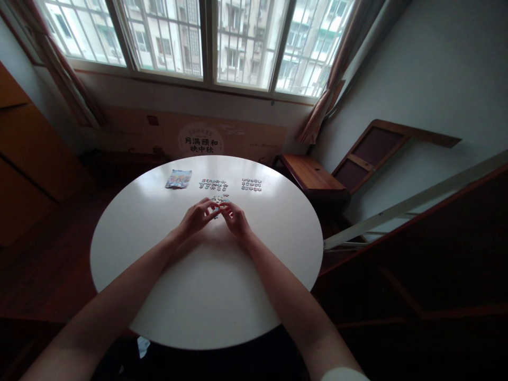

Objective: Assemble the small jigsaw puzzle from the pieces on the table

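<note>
Both hands meet near the middle of a round white table (206,296). My left hand (195,217) and my right hand (236,219) have their fingers curled in a pinch around small jigsaw pieces (219,200) between them. Just beyond the fingertips lies a cluster of loose puzzle pieces (213,184). A second, neater group of pieces (251,184) sits to its right. A small colourful picture card (178,179) lies flat at the far left of the pieces.
A wooden bench or low table (311,173) stands beyond the table on the right, with a wooden frame (373,151) leaning on the wall. A cardboard sheet with printed characters (198,142) leans under the barred window (198,37). Dark wooden furniture flanks both sides.
</note>
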Tool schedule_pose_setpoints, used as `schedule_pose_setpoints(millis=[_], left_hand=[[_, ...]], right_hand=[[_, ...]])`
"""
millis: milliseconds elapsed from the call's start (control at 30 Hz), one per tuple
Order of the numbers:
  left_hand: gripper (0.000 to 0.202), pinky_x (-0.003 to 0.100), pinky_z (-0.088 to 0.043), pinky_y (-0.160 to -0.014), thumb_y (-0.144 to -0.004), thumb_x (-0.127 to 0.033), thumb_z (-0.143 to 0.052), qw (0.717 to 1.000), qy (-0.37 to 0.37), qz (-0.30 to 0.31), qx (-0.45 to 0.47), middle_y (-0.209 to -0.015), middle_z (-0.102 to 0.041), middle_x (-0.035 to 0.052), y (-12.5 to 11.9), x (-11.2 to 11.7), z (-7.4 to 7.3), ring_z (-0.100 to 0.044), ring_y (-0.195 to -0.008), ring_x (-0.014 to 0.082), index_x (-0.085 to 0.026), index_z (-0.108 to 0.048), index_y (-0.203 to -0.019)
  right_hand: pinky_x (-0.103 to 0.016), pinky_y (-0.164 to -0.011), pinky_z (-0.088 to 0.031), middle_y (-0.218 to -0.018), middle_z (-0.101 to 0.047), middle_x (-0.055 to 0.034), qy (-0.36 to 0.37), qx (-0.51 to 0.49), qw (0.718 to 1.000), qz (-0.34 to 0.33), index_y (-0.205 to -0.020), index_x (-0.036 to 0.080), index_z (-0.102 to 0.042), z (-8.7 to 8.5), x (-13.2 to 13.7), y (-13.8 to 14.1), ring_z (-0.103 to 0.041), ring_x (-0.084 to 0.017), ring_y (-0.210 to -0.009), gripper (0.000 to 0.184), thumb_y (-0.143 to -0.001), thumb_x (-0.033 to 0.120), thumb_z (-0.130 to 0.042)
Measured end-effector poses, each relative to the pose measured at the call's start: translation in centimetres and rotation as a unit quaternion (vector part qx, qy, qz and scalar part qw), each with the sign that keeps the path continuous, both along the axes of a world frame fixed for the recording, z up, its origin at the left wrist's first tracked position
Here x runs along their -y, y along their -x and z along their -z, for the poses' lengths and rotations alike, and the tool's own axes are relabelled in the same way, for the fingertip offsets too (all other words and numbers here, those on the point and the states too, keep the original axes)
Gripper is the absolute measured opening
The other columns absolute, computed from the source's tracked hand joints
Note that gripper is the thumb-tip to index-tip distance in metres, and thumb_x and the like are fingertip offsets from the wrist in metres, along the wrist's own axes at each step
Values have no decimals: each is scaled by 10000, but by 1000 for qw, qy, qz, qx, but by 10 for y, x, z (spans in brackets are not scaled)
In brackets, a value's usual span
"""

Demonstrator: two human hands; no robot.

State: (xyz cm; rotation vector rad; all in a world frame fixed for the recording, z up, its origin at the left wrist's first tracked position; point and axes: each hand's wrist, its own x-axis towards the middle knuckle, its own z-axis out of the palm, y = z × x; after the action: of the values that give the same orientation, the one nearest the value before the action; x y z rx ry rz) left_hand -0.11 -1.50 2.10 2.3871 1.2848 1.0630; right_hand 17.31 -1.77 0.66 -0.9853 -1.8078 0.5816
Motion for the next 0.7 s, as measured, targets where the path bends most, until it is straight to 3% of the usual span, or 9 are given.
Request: schedule_pose_setpoints(millis=[500, 700], left_hand=[[269, 228, -478, -580, -867, -403, -551, 1000, 5, 26, 10, -858, -649, 36, 4, -5, 6, -597, -619, 116, -201, -708, -951], [263, 239, -488, -576, -864, -385, -555, 997, 6, 43, 67, -819, -661, 47, 3, -8, 9, -603, -616, 123, -181, -714, -909]], right_hand=[[-286, -743, -501, -876, -679, -39, 15, 0, 1000, 5, -1038, 198, -605, -2, 1, -1, -636, -150, -781, 196, -904, 308, -512], [-284, -740, -499, -899, -680, -40, 14, 0, 1000, 2, -1048, 205, -604, -1, 0, 0, -634, -151, -787, 201, -907, 310, -505]])
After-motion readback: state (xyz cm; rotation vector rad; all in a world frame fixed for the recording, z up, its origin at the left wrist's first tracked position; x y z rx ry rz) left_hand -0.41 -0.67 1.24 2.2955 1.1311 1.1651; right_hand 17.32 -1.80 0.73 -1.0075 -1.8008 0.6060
